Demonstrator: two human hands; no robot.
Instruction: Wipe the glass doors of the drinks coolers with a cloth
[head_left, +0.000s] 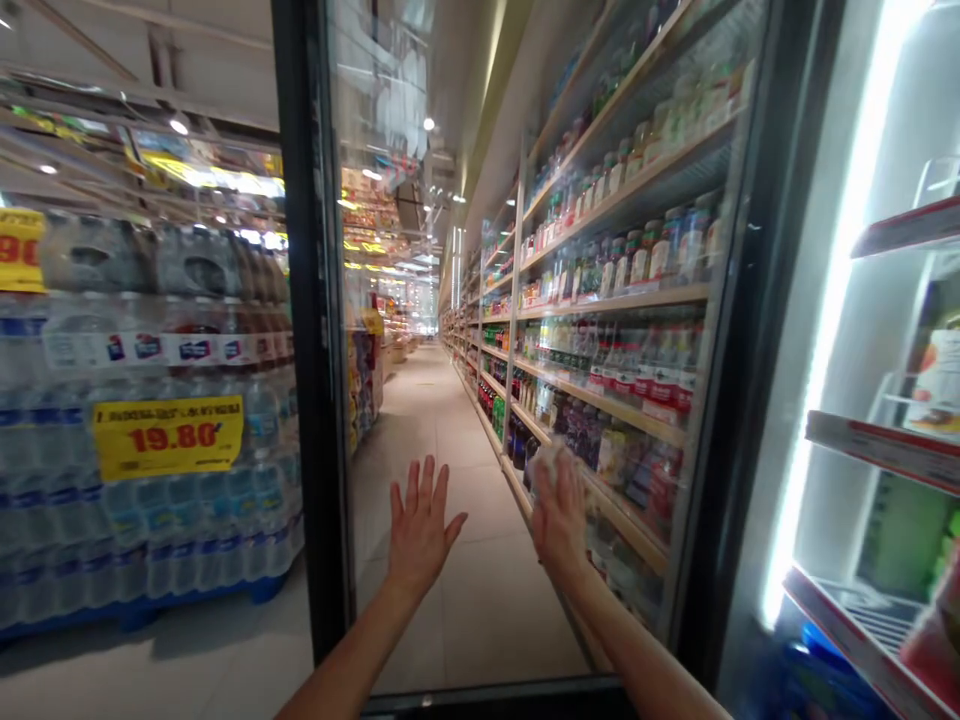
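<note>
Before me is a glass door (442, 630) in a black frame, swung open. My left hand (420, 520) lies flat against the glass, its fingers spread and holding nothing. To its right, my right hand (561, 515) is raised at the pane, its fingers smeared by motion. Under and around those fingertips shows a pale crumpled cloth (541, 460), pressed toward the glass; whether it is fabric or paper I cannot tell. Most of it is hidden by the fingers.
At right stands a lit cooler with shelves (885, 450) of packages. Wrapped packs of bottled water (187, 540) are stacked at left on a blue pallet (142, 608), with a yellow price sign (169, 437). Drink shelves (615, 295) and an aisle (427, 385) show in the glass.
</note>
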